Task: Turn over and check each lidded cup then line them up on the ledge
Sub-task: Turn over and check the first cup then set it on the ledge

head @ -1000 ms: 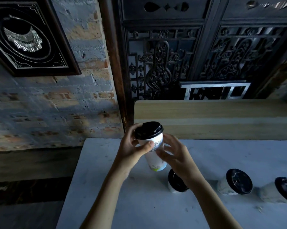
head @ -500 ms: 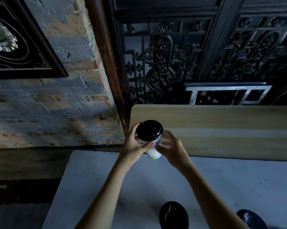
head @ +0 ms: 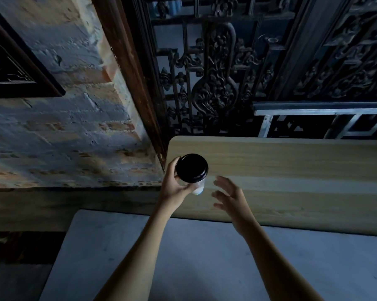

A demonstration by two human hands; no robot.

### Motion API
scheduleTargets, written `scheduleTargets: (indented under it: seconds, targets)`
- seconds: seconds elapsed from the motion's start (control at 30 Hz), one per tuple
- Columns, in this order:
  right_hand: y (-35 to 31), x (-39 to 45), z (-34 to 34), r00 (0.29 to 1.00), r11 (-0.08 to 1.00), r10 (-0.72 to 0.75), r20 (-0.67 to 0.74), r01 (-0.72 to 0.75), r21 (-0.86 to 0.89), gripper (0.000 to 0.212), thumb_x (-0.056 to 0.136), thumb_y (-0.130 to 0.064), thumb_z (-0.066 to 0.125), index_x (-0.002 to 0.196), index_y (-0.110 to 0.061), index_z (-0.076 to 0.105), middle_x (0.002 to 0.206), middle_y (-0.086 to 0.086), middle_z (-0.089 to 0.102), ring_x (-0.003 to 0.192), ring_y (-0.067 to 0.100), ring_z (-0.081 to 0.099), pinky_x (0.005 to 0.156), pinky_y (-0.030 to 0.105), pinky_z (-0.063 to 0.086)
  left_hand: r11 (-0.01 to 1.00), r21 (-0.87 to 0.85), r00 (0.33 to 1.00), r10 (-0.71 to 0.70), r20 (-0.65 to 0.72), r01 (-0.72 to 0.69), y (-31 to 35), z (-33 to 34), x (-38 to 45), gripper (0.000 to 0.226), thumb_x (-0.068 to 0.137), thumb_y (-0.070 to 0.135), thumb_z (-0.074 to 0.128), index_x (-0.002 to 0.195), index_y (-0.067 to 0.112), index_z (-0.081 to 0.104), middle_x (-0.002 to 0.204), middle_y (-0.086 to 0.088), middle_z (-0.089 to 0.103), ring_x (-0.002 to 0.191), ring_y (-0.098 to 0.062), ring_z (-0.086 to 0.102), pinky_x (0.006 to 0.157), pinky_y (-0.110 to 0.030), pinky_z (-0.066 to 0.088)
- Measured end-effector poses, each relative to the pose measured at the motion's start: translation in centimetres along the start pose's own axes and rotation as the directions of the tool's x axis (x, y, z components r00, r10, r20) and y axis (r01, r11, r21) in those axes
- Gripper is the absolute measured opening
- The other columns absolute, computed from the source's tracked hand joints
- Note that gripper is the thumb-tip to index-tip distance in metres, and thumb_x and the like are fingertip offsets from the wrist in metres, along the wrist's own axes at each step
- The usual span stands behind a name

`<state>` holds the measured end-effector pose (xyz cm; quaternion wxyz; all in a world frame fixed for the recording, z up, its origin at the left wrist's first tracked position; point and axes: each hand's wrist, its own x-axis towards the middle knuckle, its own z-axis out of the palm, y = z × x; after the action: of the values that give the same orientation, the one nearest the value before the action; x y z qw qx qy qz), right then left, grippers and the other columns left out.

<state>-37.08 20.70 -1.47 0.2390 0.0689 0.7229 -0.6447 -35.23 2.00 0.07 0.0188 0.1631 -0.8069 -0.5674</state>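
A white cup [head: 198, 185] with a black lid [head: 192, 168] is held upright by the left hand [head: 175, 187] at the left end of the wooden ledge [head: 291, 170]. The right hand [head: 231, 197] is spread wide, just beside the cup, holding nothing.

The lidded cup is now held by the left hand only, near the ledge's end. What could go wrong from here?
1. The left hand alone grips the lidded cup; the right hand is open and apart, so the cup could slip.
2. It hangs close to the left end of the wooden ledge; set down there, it might tip off.
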Motion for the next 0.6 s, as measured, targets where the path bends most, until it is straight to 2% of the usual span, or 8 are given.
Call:
scheduleTargets:
  seconds: [0.07, 0.1, 0.2, 0.27, 0.3, 0.4, 0.5, 0.6]
  targets:
    - [1.2, 0.0, -0.5, 0.997, 0.996, 0.062, -0.040, -0.059, 0.066, 0.049, 0.097, 0.004, 0.057, 0.141, -0.017, 0.056, 0.141, 0.005, 0.063, 0.124, 0.034, 0.064, 0.077, 0.033, 0.053, 0.999, 0.042, 0.999, 0.028, -0.041, -0.026, -0.4, 0.2, 1.1, 0.092, 0.077, 0.015, 0.092, 0.151, 0.023, 0.038, 0.153, -0.006, 0.049, 0.139, -0.021, 0.049, 0.115, -0.036, 0.045]
    - [2.0, 0.0, -0.8, 0.995, 0.993, 0.084, -0.051, -0.079, 0.085, 0.048, 0.097, 0.004, 0.058, 0.141, -0.017, 0.056, 0.140, 0.004, 0.064, 0.124, 0.034, 0.063, 0.078, 0.035, 0.054, 0.997, 0.063, 0.998, 0.037, -0.060, -0.033, -0.7, 0.5, 1.8, 0.092, 0.076, 0.016, 0.092, 0.150, 0.024, 0.039, 0.153, -0.006, 0.049, 0.140, -0.022, 0.049, 0.117, -0.043, 0.043]
    - [3.7, -0.1, -1.7, 0.988, 0.985, 0.131, -0.086, -0.120, 0.123, 0.046, 0.097, 0.002, 0.058, 0.139, -0.016, 0.058, 0.138, 0.005, 0.065, 0.124, 0.031, 0.064, 0.082, 0.037, 0.054, 0.993, 0.107, 0.994, 0.058, -0.090, -0.048, -1.9, 1.4, 3.4, 0.092, 0.071, 0.027, 0.090, 0.148, 0.027, 0.039, 0.150, -0.003, 0.050, 0.139, -0.020, 0.048, 0.116, -0.044, 0.043]
    - [4.7, -0.2, -2.1, 0.984, 0.983, 0.146, -0.101, -0.133, 0.124, 0.045, 0.097, 0.002, 0.059, 0.139, -0.015, 0.058, 0.136, 0.004, 0.066, 0.122, 0.030, 0.064, 0.081, 0.037, 0.055, 0.992, 0.118, 0.995, 0.051, -0.084, -0.040, -2.3, 2.1, 4.0, 0.094, 0.069, 0.029, 0.089, 0.148, 0.026, 0.038, 0.146, 0.001, 0.051, 0.135, -0.016, 0.050, 0.115, -0.038, 0.044]
    - [5.0, -0.4, -2.1, 0.985, 0.985, 0.143, -0.102, -0.131, 0.108, 0.045, 0.097, 0.002, 0.059, 0.139, -0.015, 0.058, 0.135, 0.004, 0.067, 0.119, 0.029, 0.065, 0.080, 0.035, 0.055, 0.994, 0.107, 0.997, 0.037, -0.072, -0.030, -2.3, 2.3, 4.0, 0.094, 0.071, 0.022, 0.090, 0.150, 0.023, 0.038, 0.143, 0.003, 0.051, 0.133, -0.013, 0.049, 0.115, -0.030, 0.043]
    - [6.0, -1.0, -2.0, 0.989, 0.994, 0.110, -0.096, -0.108, 0.028, 0.045, 0.098, 0.002, 0.059, 0.140, -0.014, 0.058, 0.134, 0.006, 0.066, 0.104, 0.017, 0.066, 0.076, 0.029, 0.055, 0.996, 0.087, 0.999, 0.018, -0.048, -0.014, -2.9, 3.1, 4.3, 0.090, 0.076, -0.001, 0.086, 0.151, 0.010, 0.038, 0.136, 0.007, 0.045, 0.126, 0.000, 0.041, 0.097, 0.007, 0.031]
    - [6.7, -0.8, -1.7, 0.993, 0.996, 0.065, -0.098, -0.070, -0.050, 0.044, 0.098, 0.000, 0.062, 0.141, -0.010, 0.057, 0.132, 0.009, 0.067, 0.102, 0.009, 0.067, 0.076, 0.021, 0.054, 0.994, 0.106, 0.998, 0.022, -0.051, -0.016, -3.1, 3.5, 4.3, 0.089, 0.078, -0.006, 0.084, 0.152, 0.006, 0.037, 0.132, 0.011, 0.039, 0.121, 0.011, 0.033, 0.088, 0.013, 0.027]
    - [7.0, -0.5, -1.5, 0.995, 0.991, 0.038, -0.096, -0.051, -0.128, 0.047, 0.097, -0.001, 0.065, 0.142, -0.007, 0.057, 0.132, 0.011, 0.067, 0.101, 0.014, 0.070, 0.075, 0.015, 0.054, 0.991, 0.131, 0.998, 0.035, -0.058, -0.028, -2.8, 3.7, 4.1, 0.089, 0.078, -0.005, 0.084, 0.153, 0.003, 0.037, 0.133, 0.008, 0.037, 0.128, -0.003, 0.034, 0.084, 0.013, 0.029]
